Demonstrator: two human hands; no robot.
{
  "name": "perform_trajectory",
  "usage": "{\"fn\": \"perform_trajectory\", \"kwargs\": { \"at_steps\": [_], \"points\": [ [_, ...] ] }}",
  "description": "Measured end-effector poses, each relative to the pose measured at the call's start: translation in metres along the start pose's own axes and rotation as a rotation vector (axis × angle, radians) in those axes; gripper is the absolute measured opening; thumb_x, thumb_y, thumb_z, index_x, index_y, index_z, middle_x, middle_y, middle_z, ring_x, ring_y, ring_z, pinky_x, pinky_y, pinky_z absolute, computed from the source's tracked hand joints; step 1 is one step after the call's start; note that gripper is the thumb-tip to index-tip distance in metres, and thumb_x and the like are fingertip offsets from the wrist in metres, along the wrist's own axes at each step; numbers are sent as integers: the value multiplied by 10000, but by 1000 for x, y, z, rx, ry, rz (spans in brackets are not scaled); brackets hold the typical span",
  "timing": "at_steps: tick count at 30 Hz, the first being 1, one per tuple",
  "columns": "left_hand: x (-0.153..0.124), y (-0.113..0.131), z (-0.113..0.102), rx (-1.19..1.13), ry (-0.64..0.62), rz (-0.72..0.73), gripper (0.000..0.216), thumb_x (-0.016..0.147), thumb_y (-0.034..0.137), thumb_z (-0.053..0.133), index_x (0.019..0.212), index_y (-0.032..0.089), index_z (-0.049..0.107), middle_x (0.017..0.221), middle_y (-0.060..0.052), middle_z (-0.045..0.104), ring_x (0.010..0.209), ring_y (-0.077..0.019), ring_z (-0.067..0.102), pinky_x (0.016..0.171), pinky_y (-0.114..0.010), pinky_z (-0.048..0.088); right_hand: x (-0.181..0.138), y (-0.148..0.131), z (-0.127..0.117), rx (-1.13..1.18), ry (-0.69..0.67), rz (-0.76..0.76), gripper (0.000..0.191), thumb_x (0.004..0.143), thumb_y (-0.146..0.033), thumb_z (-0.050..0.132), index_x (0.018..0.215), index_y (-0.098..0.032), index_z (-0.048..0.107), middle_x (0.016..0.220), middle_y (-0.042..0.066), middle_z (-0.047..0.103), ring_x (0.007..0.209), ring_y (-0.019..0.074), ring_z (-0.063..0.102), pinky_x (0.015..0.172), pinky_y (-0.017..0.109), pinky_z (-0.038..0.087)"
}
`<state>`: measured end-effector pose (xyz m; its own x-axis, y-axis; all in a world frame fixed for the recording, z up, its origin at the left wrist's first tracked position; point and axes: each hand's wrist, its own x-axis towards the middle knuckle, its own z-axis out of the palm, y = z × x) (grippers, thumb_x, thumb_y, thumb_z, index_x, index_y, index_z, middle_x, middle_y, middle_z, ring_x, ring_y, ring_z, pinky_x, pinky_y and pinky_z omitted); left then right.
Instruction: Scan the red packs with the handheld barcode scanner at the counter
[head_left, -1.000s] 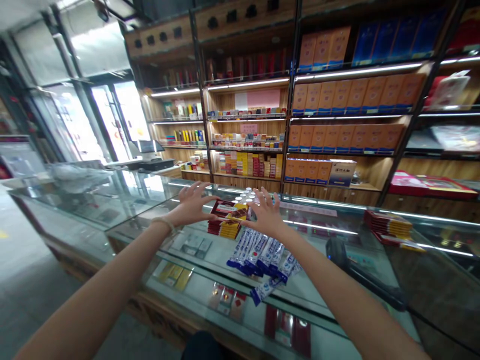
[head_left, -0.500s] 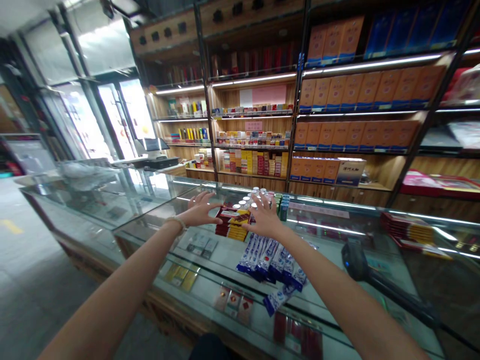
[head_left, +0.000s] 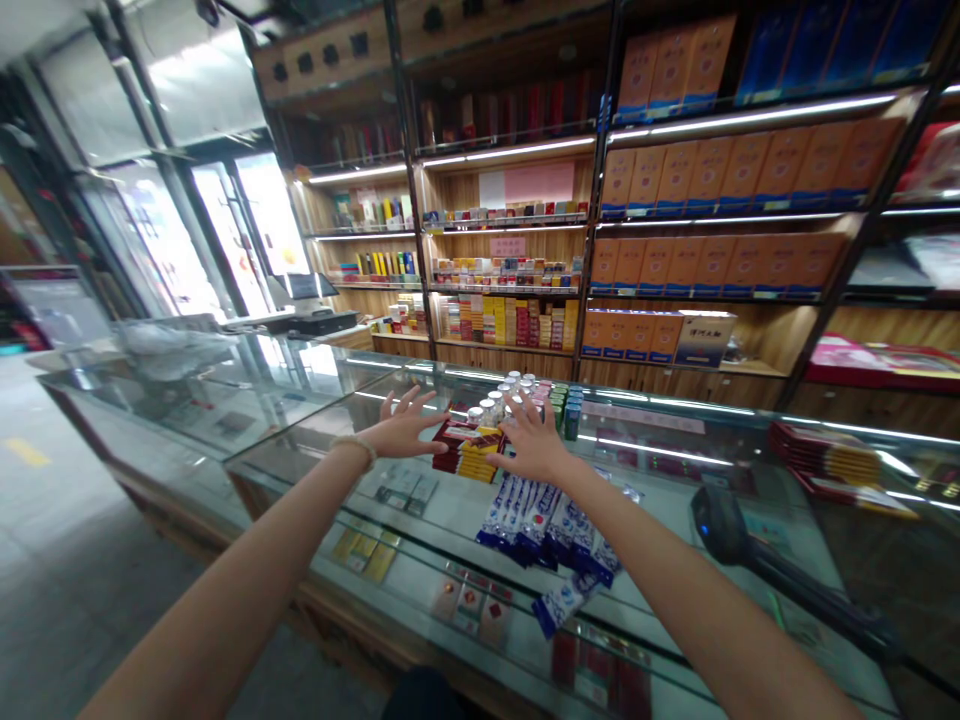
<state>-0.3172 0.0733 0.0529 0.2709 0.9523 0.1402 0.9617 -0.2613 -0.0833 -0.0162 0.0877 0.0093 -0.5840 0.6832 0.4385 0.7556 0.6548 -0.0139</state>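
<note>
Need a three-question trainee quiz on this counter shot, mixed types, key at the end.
1. True or false: the black scanner lies to the right of the blue-and-white packets on the glass counter.
2. What sits between the spread left hand and right hand? A) a mug B) a stack of red-and-yellow packets C) a pile of coins
3. Fill in: a pale band is worn on the person's ____ wrist.

Key: 1 true; 2 B; 3 left.
</note>
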Motion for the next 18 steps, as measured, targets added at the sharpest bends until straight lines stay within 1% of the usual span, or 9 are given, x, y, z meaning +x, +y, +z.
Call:
{"fn": "perform_trajectory", "kwargs": {
  "at_steps": [3, 5, 7, 9, 11, 13, 18],
  "points": [
    [-1, 1, 1, 15, 5, 6, 747, 850, 776, 561, 1500, 408, 549, 1728, -127, 280, 1603, -446, 140, 1204, -757, -6, 0, 2, 1, -20, -1, -18, 717, 959, -765, 440, 1323, -203, 699, 1749, 126, 217, 1625, 387, 100, 1278, 681, -3],
    [-2, 2, -1, 44, -3, 13, 762, 870, 770, 541, 1537, 406, 499, 1737, -114, 258, 1611, -431, 120, 1217, -741, -21, 0, 3, 0, -34, -9, -31, 740, 960, -768, 431, 1374, -204, 672, 1754, 122, 196, 1630, 385, 70, 1281, 669, -41],
    [-4, 4, -4, 81, -27, 16, 806, 880, 768, 535, 1588, 403, 412, 1752, -104, 209, 1622, -412, 79, 1232, -721, -22, 0, 4, -1, -42, -24, -32, 782, 964, -774, 409, 1458, -201, 609, 1758, 124, 174, 1634, 376, 45, 1278, 652, -91],
    [-5, 6, -7, 109, -25, 20, 860, 883, 772, 539, 1626, 394, 329, 1766, -98, 150, 1627, -398, 48, 1247, -699, -16, -1, 5, -4, -35, -36, -26, 811, 974, -772, 384, 1537, -206, 523, 1763, 122, 147, 1637, 365, 24, 1272, 646, -122],
    [-6, 8, -10, 126, 24, 23, 886, 895, 772, 530, 1648, 384, 270, 1773, -96, 109, 1630, -386, 50, 1263, -673, -9, -2, 6, -7, -21, -35, -21, 805, 983, -762, 379, 1580, -228, 461, 1770, 108, 115, 1638, 361, 5, 1266, 654, -129],
    [-6, 11, -13, 142, 80, 21, 892, 907, 765, 523, 1657, 370, 247, 1774, -102, 99, 1630, -379, 64, 1274, -651, -1, -4, 8, -10, -19, -22, -14, 780, 988, -751, 394, 1591, -259, 441, 1774, 93, 93, 1638, 363, -8, 1262, 661, -133],
    [-3, 23, -16, 177, 161, 37, 857, 926, 727, 533, 1655, 360, 270, 1767, -109, 148, 1627, -363, 107, 1285, -625, 20, -10, 14, -16, -43, 9, -9, 751, 989, -739, 422, 1596, -297, 430, 1777, 76, 79, 1637, 367, -32, 1261, 678, -113]
  ]
}}
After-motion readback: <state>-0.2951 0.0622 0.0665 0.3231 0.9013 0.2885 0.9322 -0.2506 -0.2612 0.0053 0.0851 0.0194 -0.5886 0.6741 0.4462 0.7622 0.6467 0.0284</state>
